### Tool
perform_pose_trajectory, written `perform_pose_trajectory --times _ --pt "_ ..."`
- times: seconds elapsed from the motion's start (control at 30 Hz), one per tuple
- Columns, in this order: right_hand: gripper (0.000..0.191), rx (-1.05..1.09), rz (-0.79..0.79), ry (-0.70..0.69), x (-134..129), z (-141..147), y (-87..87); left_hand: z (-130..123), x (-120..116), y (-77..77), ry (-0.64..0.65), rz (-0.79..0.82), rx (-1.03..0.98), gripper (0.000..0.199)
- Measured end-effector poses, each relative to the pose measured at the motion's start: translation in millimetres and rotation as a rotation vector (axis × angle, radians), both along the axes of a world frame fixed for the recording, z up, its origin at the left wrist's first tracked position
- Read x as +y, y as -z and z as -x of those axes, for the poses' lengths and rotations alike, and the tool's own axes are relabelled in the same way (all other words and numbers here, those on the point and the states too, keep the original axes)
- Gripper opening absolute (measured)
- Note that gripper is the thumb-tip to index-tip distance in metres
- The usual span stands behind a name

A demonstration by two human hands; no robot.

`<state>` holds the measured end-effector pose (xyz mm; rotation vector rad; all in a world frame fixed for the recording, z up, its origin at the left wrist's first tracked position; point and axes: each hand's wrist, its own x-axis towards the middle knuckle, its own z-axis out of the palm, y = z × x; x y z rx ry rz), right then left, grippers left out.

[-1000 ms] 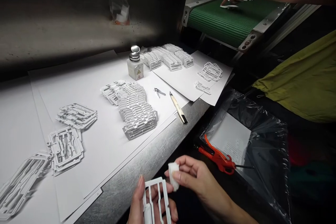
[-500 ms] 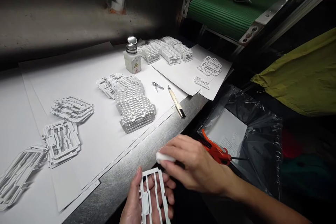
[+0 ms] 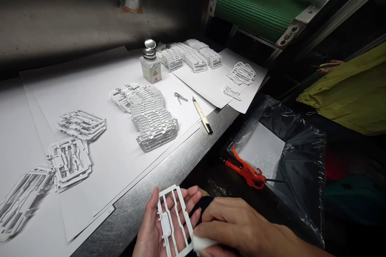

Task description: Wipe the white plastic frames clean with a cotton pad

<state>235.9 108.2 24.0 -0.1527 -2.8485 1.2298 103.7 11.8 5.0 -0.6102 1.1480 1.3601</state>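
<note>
White moulded plastic frame (image 3: pixel 164 225) lies across the person's open left hand (image 3: pixel 147 225) at six o'clock, fingers spread beneath it, while the right hand (image 3: pixel 241 225) pinches a white cotton pad (image 3: pixel 202 244) against its lower end. Rows of like frames (image 3: pixel 152 118) sit stacked on the steel counter (image 3: pixel 169 164) from nine to twelve o'clock; which are finished, nobody could tell from here.

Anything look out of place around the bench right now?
One thing: the red-handled snips lie off the steel bench, their tips reaching over the clear plastic bag and the paper sheet inside it, while the craft knife sits up on the bench's paper.
</note>
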Motion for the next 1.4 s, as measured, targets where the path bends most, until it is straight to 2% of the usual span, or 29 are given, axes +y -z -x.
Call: perform_pose_trajectory --times 0.23,0.33,0.47,0.57,0.63,0.77,0.93,1.1,1.17,1.27,1.4 --pt "0.023 -0.016 0.179 0.086 5 1 0.0 -2 3 -2.2 -0.047 -0.04 0.02 0.047" --pt "0.024 0.035 0.212 0.102 -1 9 2.7 -1 -1 2.3 -0.017 -0.073 -0.039 0.038" --pt "0.025 0.1 0.143 0.08 -10 20 8.8 -2 -7 13.2 -0.003 -0.091 -0.054 0.036" --pt "0.023 0.074 0.066 -0.075 -9 22 8.1 -4 -9 15.2 0.011 -0.06 0.015 0.044" --pt "0.022 0.068 0.082 -0.103 -5 21 4.4 -3 -7 11.2 0.0 -0.042 0.007 0.047" --pt "0.021 0.17 0.113 0.05 -4 23 2.2 -1 0 -2.7 -0.029 -0.058 -0.056 0.039" --pt "0.02 0.173 -0.039 -0.051 -12 21 11.3 -7 6 -10.1 -0.092 -0.062 -0.051 0.04" --pt "0.016 0.162 -0.033 0.032 -5 11 7.3 -11 2 -2.2 -0.022 -0.033 -0.01 0.037" --pt "0.018 0.196 -0.013 0.067 -5 11 6.7 -10 0 2.3 -0.059 -0.051 -0.017 0.039" --pt "0.022 0.278 0.008 0.064 -10 14 10.5 -9 -1 9.6 -0.113 -0.074 -0.009 0.04" --pt "0.019 0.287 0.002 0.041 -15 14 14.5 -10 -4 16.0 -0.045 -0.074 0.144 0.049"
